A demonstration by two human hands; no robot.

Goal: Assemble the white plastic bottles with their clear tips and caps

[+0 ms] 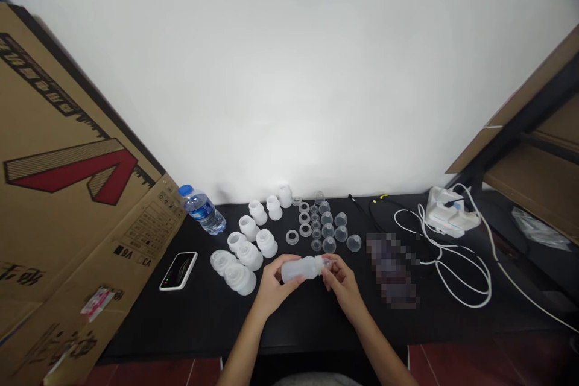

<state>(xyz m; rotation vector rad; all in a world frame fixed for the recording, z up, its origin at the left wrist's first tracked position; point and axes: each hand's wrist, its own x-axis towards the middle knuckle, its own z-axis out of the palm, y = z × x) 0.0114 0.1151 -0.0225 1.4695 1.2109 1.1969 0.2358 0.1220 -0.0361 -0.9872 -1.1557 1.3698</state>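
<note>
My left hand is wrapped round a small translucent white plastic bottle, held on its side just above the black table. My right hand pinches the bottle's neck end, where a small clear part sits. Just beyond the hands lie several white bottle pieces in a loose group to the left. To the right of these lie several clear rings and small domed caps.
A water bottle lies at the back left beside a large tilted cardboard box. A phone rests on the left. White cables and a white device sit on the right, with a blurred patch nearer.
</note>
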